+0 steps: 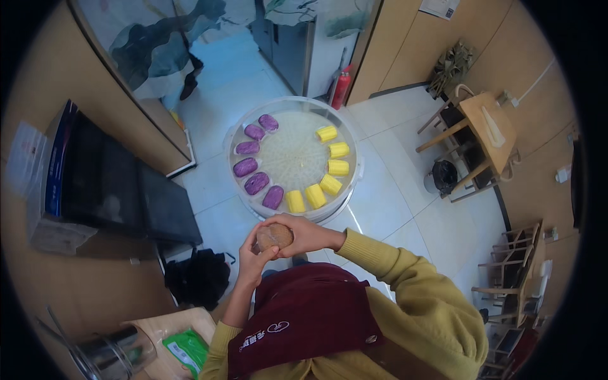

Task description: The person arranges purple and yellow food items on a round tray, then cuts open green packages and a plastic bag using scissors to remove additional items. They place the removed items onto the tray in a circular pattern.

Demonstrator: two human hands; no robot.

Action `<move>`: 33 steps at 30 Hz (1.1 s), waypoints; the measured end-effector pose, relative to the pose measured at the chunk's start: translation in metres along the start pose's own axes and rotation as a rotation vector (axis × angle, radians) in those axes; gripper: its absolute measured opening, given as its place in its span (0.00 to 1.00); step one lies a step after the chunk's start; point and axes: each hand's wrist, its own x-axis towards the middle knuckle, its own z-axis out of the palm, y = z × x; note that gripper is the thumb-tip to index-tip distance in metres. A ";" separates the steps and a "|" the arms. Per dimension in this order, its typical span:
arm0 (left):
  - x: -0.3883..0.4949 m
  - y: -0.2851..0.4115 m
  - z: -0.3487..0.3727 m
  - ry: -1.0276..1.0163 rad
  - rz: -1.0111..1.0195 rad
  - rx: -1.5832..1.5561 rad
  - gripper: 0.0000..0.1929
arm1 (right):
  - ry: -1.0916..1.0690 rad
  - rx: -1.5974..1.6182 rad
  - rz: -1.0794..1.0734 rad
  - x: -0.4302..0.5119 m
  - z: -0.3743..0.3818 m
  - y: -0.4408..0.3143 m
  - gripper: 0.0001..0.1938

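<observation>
Between my two hands is a round brown piece of food (275,237), perhaps a bun, with what looks like a clear wrapper around it. My left hand (254,251) cups it from the left, thumb across its lower edge. On its right side my right hand (301,232) grips it too. Just beyond my hands stands a large round translucent steamer tray (304,142). Along its left side lie several purple oblong pieces (256,183). Several yellow ridged pieces (330,184) curve around the right and front.
A black bag (197,278) sits on the floor at left, below a dark cabinet (166,211). At lower left a wooden surface holds a green packet (187,351) and a metal container (107,354). A fire extinguisher (341,88), a bin (441,176) and a wooden table (494,128) stand further off.
</observation>
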 end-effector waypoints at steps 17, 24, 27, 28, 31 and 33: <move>0.234 0.048 0.014 -0.510 -0.059 0.158 0.43 | 0.558 -0.084 0.109 0.080 -0.117 0.035 0.34; 0.287 0.054 0.014 -0.587 -0.237 0.098 0.46 | 0.625 0.041 0.215 0.104 -0.139 0.055 0.33; 0.295 0.054 0.020 -0.585 -0.308 0.137 0.46 | 0.642 0.118 0.259 0.104 -0.141 0.061 0.33; 0.297 0.055 0.021 -0.592 -0.332 0.122 0.46 | 0.648 0.108 0.262 0.103 -0.141 0.063 0.32; 0.307 0.062 0.026 -0.609 -0.481 0.196 0.48 | 0.703 0.253 0.372 0.103 -0.140 0.063 0.32; 0.311 0.067 0.027 -0.669 -0.513 0.213 0.48 | 0.736 0.205 0.357 0.103 -0.139 0.058 0.32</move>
